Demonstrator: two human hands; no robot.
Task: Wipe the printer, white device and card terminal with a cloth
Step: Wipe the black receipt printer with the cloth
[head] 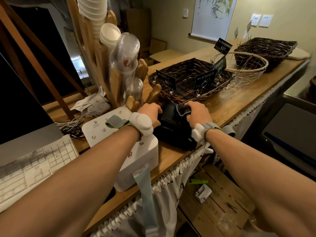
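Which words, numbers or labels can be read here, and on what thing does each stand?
No text reads for certain.
On the black price cards in the wicker basket: white writing, too blurred.
On the white device: a small logo, too small.
On the paper strip hanging from it: print too small.
On the receipts: illegible.
On the keyboard: keys blurred.

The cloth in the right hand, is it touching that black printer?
Touching. The head view shows the right hand gripping the bunched cloth, which lies on top of the black printer with no gap between them.
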